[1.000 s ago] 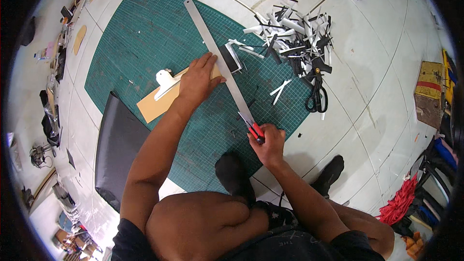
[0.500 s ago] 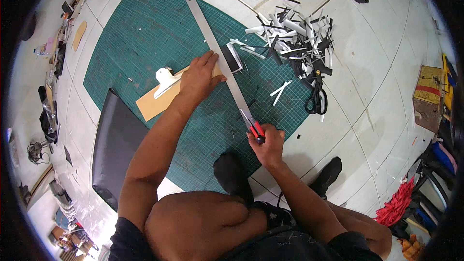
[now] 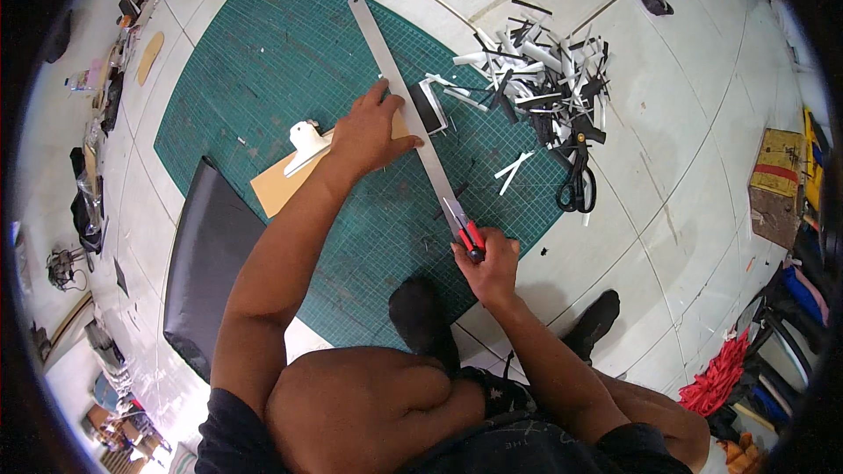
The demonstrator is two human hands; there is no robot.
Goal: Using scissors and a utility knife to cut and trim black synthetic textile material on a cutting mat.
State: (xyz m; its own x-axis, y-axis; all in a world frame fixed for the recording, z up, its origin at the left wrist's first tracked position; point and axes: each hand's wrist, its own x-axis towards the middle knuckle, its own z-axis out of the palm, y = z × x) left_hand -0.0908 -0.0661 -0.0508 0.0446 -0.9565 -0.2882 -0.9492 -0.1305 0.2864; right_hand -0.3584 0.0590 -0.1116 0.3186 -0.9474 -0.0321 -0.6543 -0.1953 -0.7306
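Note:
A long steel ruler [image 3: 385, 57] lies slantwise across the green cutting mat [image 3: 263, 61]. My left hand [image 3: 369, 132] is open, fingers spread, with its fingertips and thumb at the ruler's left edge. Beneath that hand is a tan board [image 3: 279, 184] with a white metal clip [image 3: 306, 144] on it. Just right of the ruler, a black piece with white edges [image 3: 428, 108] shows. My right hand [image 3: 490, 265] is closed around a red and black utility knife [image 3: 471, 240], its blade over the ruler's near end. Whether these fingers also touch the ruler cannot be made out.
Black and white cut strips [image 3: 549, 70] are heaped at the mat's far right edge, with black-handled scissors [image 3: 577, 180] beside them. A dark sheet [image 3: 211, 263] overlaps the mat's left side. My feet in black socks [image 3: 421, 316] stand near the mat's front edge.
The fingers of my left hand have spread wider apart along the ruler. My right hand keeps its hold on the utility knife. The whole view has shifted slightly.

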